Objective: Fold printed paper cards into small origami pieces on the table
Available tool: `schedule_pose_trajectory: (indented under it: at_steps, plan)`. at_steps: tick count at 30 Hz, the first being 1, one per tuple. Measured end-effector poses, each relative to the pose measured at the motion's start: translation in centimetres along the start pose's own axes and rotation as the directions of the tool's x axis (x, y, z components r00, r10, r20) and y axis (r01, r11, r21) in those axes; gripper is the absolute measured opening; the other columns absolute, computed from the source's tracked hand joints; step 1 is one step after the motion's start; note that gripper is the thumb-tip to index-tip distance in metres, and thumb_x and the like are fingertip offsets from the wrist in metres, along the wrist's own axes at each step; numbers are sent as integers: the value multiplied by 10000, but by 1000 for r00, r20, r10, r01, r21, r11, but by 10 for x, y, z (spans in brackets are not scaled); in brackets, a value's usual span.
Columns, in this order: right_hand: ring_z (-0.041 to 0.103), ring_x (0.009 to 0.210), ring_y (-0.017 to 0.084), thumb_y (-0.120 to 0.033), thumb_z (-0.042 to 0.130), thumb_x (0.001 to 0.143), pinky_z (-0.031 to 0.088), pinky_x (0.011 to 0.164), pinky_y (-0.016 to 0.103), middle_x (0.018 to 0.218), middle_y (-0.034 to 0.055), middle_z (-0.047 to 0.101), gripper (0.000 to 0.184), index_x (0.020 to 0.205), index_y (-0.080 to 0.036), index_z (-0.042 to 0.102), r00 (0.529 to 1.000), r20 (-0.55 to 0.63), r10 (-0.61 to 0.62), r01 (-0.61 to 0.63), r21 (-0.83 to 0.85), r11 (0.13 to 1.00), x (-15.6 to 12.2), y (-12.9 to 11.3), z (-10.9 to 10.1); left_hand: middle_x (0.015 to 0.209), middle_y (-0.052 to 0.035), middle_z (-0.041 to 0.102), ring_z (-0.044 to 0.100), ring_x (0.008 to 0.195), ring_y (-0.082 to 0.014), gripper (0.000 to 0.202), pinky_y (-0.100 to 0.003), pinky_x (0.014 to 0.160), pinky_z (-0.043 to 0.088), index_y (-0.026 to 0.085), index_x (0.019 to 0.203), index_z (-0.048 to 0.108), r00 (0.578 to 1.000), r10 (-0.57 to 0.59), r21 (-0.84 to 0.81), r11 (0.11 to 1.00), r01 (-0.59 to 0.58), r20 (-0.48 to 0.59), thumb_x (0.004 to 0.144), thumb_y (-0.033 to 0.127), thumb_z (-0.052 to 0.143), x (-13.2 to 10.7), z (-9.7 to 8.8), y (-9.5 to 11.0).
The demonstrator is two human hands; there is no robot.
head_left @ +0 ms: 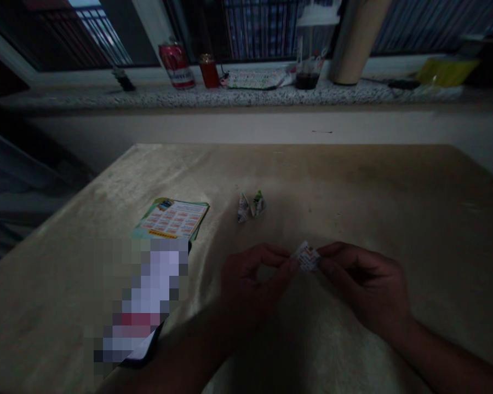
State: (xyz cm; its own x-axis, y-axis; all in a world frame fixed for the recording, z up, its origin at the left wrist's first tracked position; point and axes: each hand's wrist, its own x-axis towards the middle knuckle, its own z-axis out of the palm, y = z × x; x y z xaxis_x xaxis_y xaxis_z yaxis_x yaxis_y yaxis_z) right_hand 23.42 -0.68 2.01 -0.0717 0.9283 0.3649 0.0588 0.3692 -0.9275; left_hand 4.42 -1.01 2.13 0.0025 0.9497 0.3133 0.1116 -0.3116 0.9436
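Observation:
A small folded piece of printed paper (pixel 307 258) is held up between my two hands, just above the table. My left hand (pixel 252 276) pinches its left side between thumb and fingers. On the opposite side, my right hand (pixel 365 284) grips the paper's right corner in the same way. Beyond my left hand stand two small folded paper pieces (pixel 243 209), close beside each other, with printed patterns and a bit of green. To the left lies a stack of printed paper sheets (pixel 175 218) with green edges.
A phone (pixel 148 306) with a blurred-out screen lies left of my left arm on the table (pixel 296 175). Along the granite windowsill (pixel 143 98) stand a red can (pixel 176 65), a red jar (pixel 209 72), a lidded cup (pixel 312 54) with dark liquid and a tall tan cylinder (pixel 359 41).

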Motion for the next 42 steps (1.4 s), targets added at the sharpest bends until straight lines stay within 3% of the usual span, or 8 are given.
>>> schedule_pose_trajectory:
  at_steps: [12, 16, 20, 27, 29, 32, 36, 42]
  plan:
    - [711, 592, 130, -192, 770, 825, 574, 523, 195, 705, 32, 770, 190, 650, -210, 701, 993, -41, 113, -111, 51, 993, -2, 3, 5, 683, 14, 717, 681, 586, -134, 234, -253, 563, 556, 203, 665, 587, 982, -174, -110, 980, 165, -78, 753, 176, 803, -5, 6, -1]
    - [705, 581, 134, -227, 792, 816, 565, 512, 202, 688, 31, 758, 222, 639, -205, 660, 984, -47, 174, -171, 53, 984, -3, 5, 4, 742, -1, 727, 677, 651, -134, 39, -252, 617, 541, 208, 867, 720, 994, -20, 11, 1000, 19, 103, 865, 172, 704, -3, 1, -5]
    - [680, 537, 118, -228, 813, 804, 559, 508, 200, 638, -9, 721, 266, 677, -214, 579, 973, -77, 218, -209, 114, 971, -1, 7, 3, 855, -28, 719, 666, 718, -129, 207, -252, 668, 521, 222, 1045, 750, 959, 100, 123, 983, -137, 266, 966, 156, 570, 0, -3, -8]
    - [677, 536, 131, -295, 782, 834, 558, 496, 213, 615, -4, 707, 127, 775, -204, 716, 956, 23, 291, -292, 14, 956, 4, 6, -1, 1065, -84, 710, 679, 943, -198, 328, -329, 867, 543, 179, 1225, 666, 900, 129, 336, 898, -285, 417, 902, 122, 652, -5, -8, -8]
    - [674, 547, 129, -279, 727, 883, 539, 487, 210, 635, 1, 713, 99, 816, -205, 735, 966, 89, 242, -239, -46, 970, 4, 6, -4, 1020, -73, 719, 677, 908, -187, 281, -313, 837, 540, 186, 1199, 678, 894, 160, 343, 883, -319, 418, 941, 112, 596, -5, -10, -9]
    - [699, 648, 149, -208, 689, 911, 557, 562, 245, 749, 22, 741, 69, 923, -221, 755, 976, 216, 35, 0, -163, 987, 4, 5, -9, 900, -38, 725, 670, 782, -153, 217, -261, 728, 523, 201, 1137, 707, 895, 168, 301, 903, -308, 413, 974, 152, 573, -2, -13, -8]
    - [712, 841, 200, -100, 717, 870, 587, 688, 320, 953, 70, 737, 272, 1096, -248, 750, 918, 327, -225, 310, -237, 921, 6, 3, -12, 728, 2, 699, 633, 599, -123, 161, -232, 589, 463, 214, 1028, 758, 897, 86, 270, 937, -220, 433, 969, 232, 609, 2, -16, -3]
    - [665, 718, 177, -46, 688, 874, 548, 596, 309, 813, 45, 694, 299, 1099, -239, 723, 884, 395, -251, 350, -202, 914, 4, 0, -14, 782, -4, 738, 680, 674, -123, 109, -227, 635, 491, 197, 963, 769, 875, 21, 201, 970, -134, 484, 943, 234, 668, 3, -19, 0]
